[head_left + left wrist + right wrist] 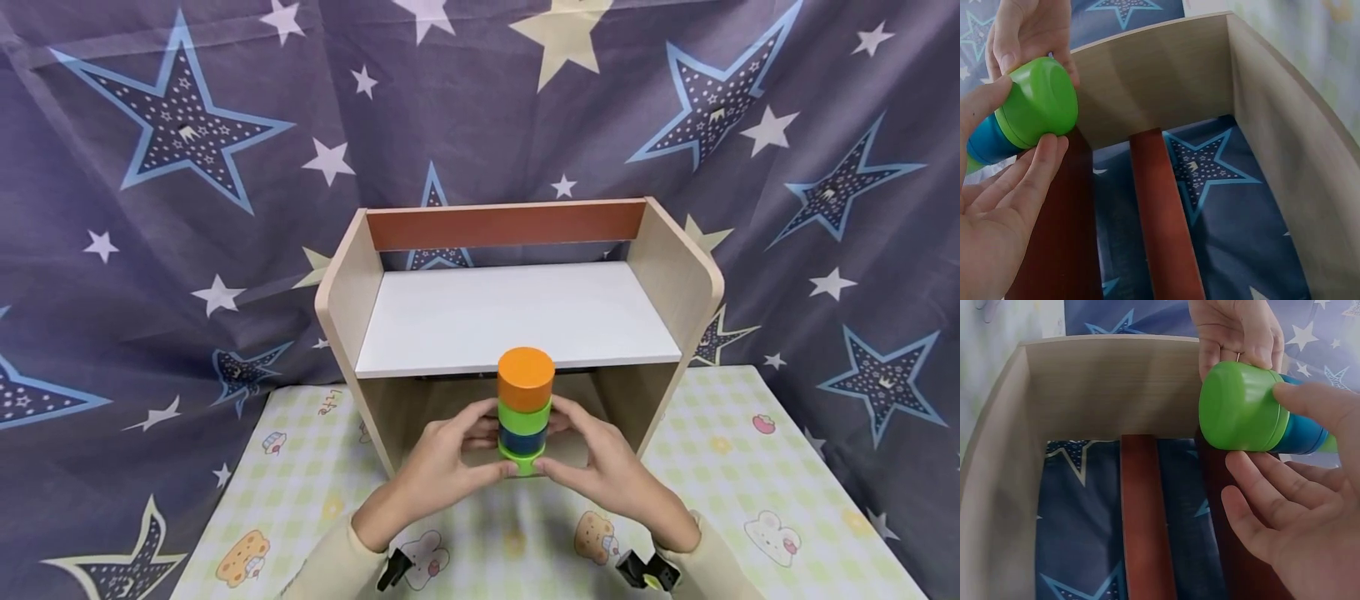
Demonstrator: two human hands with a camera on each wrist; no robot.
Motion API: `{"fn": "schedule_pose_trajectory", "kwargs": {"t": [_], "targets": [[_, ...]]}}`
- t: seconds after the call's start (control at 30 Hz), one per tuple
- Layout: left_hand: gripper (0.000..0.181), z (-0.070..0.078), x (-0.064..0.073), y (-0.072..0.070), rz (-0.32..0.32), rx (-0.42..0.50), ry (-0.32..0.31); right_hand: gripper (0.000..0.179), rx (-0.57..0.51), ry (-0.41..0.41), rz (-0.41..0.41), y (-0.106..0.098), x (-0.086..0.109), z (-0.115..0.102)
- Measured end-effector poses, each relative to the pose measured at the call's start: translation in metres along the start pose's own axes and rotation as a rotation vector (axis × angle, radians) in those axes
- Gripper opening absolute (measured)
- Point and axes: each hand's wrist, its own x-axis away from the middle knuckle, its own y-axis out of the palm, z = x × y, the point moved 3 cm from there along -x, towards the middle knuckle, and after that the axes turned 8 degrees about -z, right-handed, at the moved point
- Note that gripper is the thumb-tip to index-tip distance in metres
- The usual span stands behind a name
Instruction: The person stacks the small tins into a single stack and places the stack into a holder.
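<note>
A stacked cylinder with an orange top, bright green and dark blue bands and a green base stands upright in the head view. My left hand holds it from the left, thumb near the base and fingers behind. From the right, my right hand grips it in the same way. Both wrist views show the cylinder's green base between the thumbs and fingers; its orange top is out of sight there. Whether it is one container or separate stacked cups, I cannot tell.
A small wooden shelf unit with a white board and a reddish-brown back rail stands just beyond the hands. Under it lies a green checked tablecloth with cartoon prints. A dark star-patterned curtain hangs behind.
</note>
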Motion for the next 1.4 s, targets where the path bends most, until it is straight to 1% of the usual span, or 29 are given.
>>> {"fn": "schedule_pose_trajectory", "kwargs": {"t": [0.07, 0.17, 0.33, 0.5, 0.67, 0.73, 0.77, 0.87, 0.93, 1.0, 1.1, 1.13, 1.17, 1.23, 1.3, 1.4], "targets": [[0.069, 0.012, -0.002, -0.004, 0.006, -0.004, 0.009, 0.07, -0.007, 0.001, 0.0, -0.005, -0.003, -0.009], [0.069, 0.026, -0.006, -0.012, 0.01, -0.009, 0.041, 0.069, -0.014, 0.005, 0.001, -0.011, -0.008, -0.018], [0.067, 0.04, -0.012, -0.022, 0.016, -0.002, 0.071, 0.069, -0.005, -0.005, 0.022, -0.02, -0.015, -0.025], [0.066, 0.053, -0.018, -0.03, 0.021, -0.015, 0.082, 0.069, -0.023, -0.038, 0.028, -0.027, -0.021, -0.03], [0.065, 0.06, -0.024, -0.036, 0.027, -0.028, 0.086, 0.069, -0.024, -0.047, 0.028, -0.033, -0.026, -0.035], [0.066, 0.06, -0.026, -0.038, 0.029, -0.03, 0.07, 0.068, -0.011, -0.048, 0.032, -0.036, -0.029, -0.036], [0.066, 0.059, -0.027, -0.038, 0.029, -0.033, 0.061, 0.068, -0.004, -0.049, 0.035, -0.037, -0.03, -0.037], [0.068, 0.048, -0.03, -0.039, 0.032, -0.045, 0.055, 0.067, 0.015, -0.056, 0.043, -0.041, -0.033, -0.04], [0.069, 0.046, -0.032, -0.041, 0.036, -0.053, 0.041, 0.067, 0.012, -0.067, 0.047, -0.044, -0.036, -0.04], [0.068, 0.05, -0.034, -0.043, 0.044, -0.055, 0.04, 0.067, 0.003, -0.074, 0.052, -0.046, -0.038, -0.041], [0.068, 0.064, -0.036, -0.048, 0.054, -0.063, 0.032, 0.067, -0.01, -0.08, 0.058, -0.05, -0.042, -0.042], [0.068, 0.065, -0.037, -0.049, 0.056, -0.065, 0.043, 0.067, -0.013, -0.079, 0.061, -0.051, -0.043, -0.043], [0.068, 0.07, -0.038, -0.051, 0.059, -0.066, 0.047, 0.067, -0.016, -0.078, 0.062, -0.052, -0.044, -0.043], [0.069, 0.07, -0.04, -0.053, 0.058, -0.075, 0.062, 0.067, -0.022, -0.081, 0.066, -0.053, -0.046, -0.044], [0.068, 0.073, -0.041, -0.055, 0.06, -0.079, 0.06, 0.067, -0.026, -0.087, 0.07, -0.055, -0.048, -0.044], [0.069, 0.073, -0.045, -0.058, 0.057, -0.074, 0.067, 0.067, -0.027, -0.096, 0.073, -0.057, -0.051, -0.044]]}}
